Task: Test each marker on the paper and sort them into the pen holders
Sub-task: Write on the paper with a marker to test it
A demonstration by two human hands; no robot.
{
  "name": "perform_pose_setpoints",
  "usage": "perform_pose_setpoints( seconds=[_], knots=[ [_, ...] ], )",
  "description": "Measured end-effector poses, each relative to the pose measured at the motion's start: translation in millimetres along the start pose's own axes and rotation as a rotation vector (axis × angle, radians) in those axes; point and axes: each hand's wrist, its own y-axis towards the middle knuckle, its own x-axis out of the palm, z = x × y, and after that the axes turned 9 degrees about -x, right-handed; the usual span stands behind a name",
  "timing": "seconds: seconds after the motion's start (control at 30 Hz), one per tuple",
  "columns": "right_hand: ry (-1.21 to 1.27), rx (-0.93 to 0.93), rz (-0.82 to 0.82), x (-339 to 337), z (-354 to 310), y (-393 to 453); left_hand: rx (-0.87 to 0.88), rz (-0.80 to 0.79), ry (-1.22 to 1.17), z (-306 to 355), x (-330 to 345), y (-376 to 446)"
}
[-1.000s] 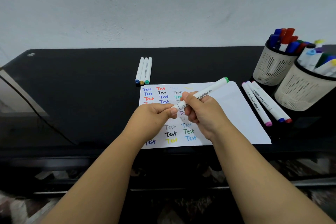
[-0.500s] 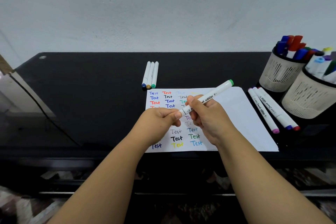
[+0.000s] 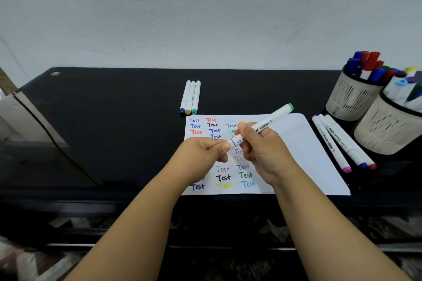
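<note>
A white marker with a green end cap [image 3: 269,122] slants over the white paper [image 3: 303,143]. My right hand [image 3: 260,150] grips its barrel. My left hand [image 3: 202,157] pinches the cap at its lower end, thumb and fingers curled around it. Coloured "Test" words fill the paper's left half, partly hidden by both hands. Three white markers [image 3: 190,97] lie side by side behind the paper. Another three markers [image 3: 340,141] lie to its right. Two beige mesh pen holders, one behind [image 3: 349,98] and one nearer [image 3: 386,130], stand at the far right, each full of markers.
The black table [image 3: 114,121] runs back to a pale wall. A dark cable [image 3: 52,139] crosses its left side. The table's front edge lies just below the paper, with a lower shelf under it.
Both hands and the marker keep the same grip and pose. The camera has tilted slightly, so the scene sits lower in the frame.
</note>
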Motion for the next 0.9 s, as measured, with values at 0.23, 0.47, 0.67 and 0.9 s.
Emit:
perform_pose_setpoints(
  seconds=[0.23, 0.47, 0.67, 0.9],
  knots=[
    [0.065, 0.060, 0.146, -4, 0, 5, 0.021, 0.073, 0.130, -5, 2, 0],
    [0.142, 0.117, 0.277, -24, 1, 11, -0.001, 0.149, 0.122, -15, -6, 5],
    [0.146, 0.130, 0.306, -27, 0, 11, 0.034, 0.135, 0.204, -8, 2, 11],
    [0.027, 0.028, 0.343, -45, -12, 34, 0.047, 0.152, 0.161, 10, 0, 30]
  ],
)
